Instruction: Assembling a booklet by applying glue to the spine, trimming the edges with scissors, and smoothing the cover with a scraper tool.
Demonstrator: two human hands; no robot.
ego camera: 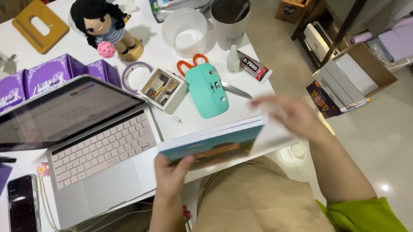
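At the near edge of the white surface, over your lap, you hold a book with a blue and orange picture cover, lying nearly flat and just to the right of the open laptop. Your left hand pinches its lower left corner, thumb on top of the cover and fingers under it, a narrow grip closed on the book. Your right hand is blurred at the book's right end, where a pale page or cover lifts away; I cannot tell whether that grip is closed on the paper or only brushing it.

To judge by its look, the book is thin, light and fairly stiff along the spine but floppy at the free edge, and the glossy cover may slide under the thumb. A hold near the spine or a corner looks steadier than one on loose pages, which could crease.

Behind it lie a mint green case, orange-handled scissors and a small open box.
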